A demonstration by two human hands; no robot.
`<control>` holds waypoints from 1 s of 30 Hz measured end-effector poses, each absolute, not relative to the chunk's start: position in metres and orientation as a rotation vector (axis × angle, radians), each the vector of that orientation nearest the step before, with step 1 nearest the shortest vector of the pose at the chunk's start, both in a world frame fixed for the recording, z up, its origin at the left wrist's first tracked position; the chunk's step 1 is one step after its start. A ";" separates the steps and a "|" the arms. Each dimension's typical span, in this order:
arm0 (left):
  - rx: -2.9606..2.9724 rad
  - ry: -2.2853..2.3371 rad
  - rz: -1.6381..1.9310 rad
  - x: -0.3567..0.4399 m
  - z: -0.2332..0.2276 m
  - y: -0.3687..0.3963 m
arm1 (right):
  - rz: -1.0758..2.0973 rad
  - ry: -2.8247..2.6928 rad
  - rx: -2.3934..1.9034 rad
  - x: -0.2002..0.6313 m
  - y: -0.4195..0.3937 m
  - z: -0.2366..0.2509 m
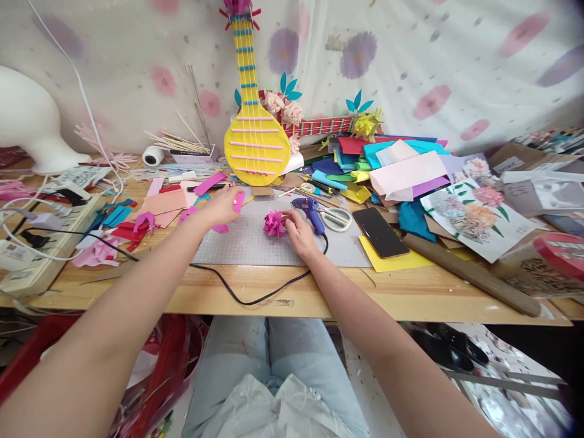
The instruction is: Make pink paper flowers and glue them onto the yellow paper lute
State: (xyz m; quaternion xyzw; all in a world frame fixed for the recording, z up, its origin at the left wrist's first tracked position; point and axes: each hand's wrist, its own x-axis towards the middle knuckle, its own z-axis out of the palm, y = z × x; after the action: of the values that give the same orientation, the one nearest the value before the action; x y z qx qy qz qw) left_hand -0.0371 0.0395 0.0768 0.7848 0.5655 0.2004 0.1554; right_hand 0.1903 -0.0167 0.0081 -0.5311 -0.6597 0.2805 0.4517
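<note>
My left hand [222, 205] is closed over the left part of the grey cutting mat [228, 252], with a small magenta paper piece [238, 201] at its fingertips. Another magenta paper piece [220, 229] lies on the mat just below that hand. Near the mat's middle, my right hand [297, 232] has its fingers on a magenta paper flower [274, 224], pinching its right side. Just beyond the right hand rests a blue glue gun [311, 213], its black cord [255, 302] looping toward me. White-handled scissors [336, 219] lie beside it.
A yellow paper lute [257, 143] leans upright at the back. Coloured paper sheets [406, 173] pile up at the back right. A phone [381, 232] and a wooden stick [469, 274] lie on the right. Paper scraps [159, 207] and a power strip [50, 249] occupy the left.
</note>
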 end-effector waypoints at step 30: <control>0.997 1.085 1.326 0.021 0.016 -0.004 | 0.211 -1.519 -1.653 0.243 0.018 0.000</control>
State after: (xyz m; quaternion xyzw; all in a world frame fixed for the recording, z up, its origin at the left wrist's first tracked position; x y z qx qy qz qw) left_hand 0.0209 -0.0045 0.0156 0.4209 0.4578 0.5598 0.5476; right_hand 0.2427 0.0178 0.0001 -0.6622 -0.6086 0.0847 0.4288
